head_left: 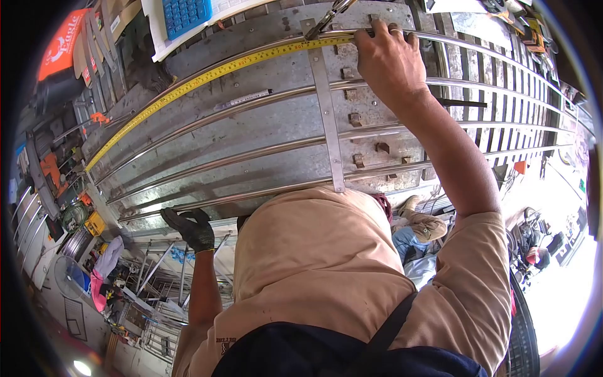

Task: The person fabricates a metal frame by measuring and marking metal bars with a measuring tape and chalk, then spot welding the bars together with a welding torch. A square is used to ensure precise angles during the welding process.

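My right hand (392,66), bare and with a ring, curls its fingers over the topmost metal tube (468,45). Its thumb side meets the yellow tape measure (207,73), whose blade runs along that tube to the far left. My left hand (191,230), in a dark glove, rests by the left end of the nearest tube (251,196), fingers apart. A flat metal strip with holes (326,116) crosses several parallel tubes. At its top end sits a metal clamp (328,19). A marker pen (244,99) lies between the tubes.
Beneath the tubes is a grey metal worktop (220,141) with small raised metal tabs. A blue calculator (186,17) lies at the back. A fan (69,276) and metal frames (157,270) stand at lower left. Another person's leg (424,226) shows beyond my torso.
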Motion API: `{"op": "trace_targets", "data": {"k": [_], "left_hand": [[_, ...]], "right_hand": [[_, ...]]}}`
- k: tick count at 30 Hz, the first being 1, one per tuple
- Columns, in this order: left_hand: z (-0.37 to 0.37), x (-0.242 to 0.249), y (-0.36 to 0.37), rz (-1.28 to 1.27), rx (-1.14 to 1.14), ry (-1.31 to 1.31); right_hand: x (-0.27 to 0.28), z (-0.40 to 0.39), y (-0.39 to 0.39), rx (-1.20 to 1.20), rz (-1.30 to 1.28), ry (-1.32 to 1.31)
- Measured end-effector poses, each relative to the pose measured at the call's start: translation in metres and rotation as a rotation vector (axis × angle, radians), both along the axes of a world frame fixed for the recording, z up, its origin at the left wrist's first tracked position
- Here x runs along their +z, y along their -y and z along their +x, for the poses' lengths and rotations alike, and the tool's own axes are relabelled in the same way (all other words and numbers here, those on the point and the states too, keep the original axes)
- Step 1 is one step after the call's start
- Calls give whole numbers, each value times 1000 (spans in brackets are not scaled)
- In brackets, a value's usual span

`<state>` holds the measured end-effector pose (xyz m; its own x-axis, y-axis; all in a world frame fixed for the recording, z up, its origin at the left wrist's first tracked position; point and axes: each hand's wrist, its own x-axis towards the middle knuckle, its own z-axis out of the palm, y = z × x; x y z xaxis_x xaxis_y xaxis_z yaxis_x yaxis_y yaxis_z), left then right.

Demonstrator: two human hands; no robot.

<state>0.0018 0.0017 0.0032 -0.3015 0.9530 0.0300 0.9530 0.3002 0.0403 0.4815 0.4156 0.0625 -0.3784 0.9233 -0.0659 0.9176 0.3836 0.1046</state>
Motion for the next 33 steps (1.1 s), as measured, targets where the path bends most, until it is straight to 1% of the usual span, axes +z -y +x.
{"op": "trace_targets", "data": {"k": [10, 25, 33], "left_hand": [[1, 0, -1, -10, 32, 13], [4, 1, -4, 9, -5, -14], [7, 1, -5, 35, 35, 64]], "right_hand": [[0, -1, 1, -3, 3, 4], [0, 1, 0, 20, 20, -19], [-1, 1, 0, 23, 24, -1]]}}
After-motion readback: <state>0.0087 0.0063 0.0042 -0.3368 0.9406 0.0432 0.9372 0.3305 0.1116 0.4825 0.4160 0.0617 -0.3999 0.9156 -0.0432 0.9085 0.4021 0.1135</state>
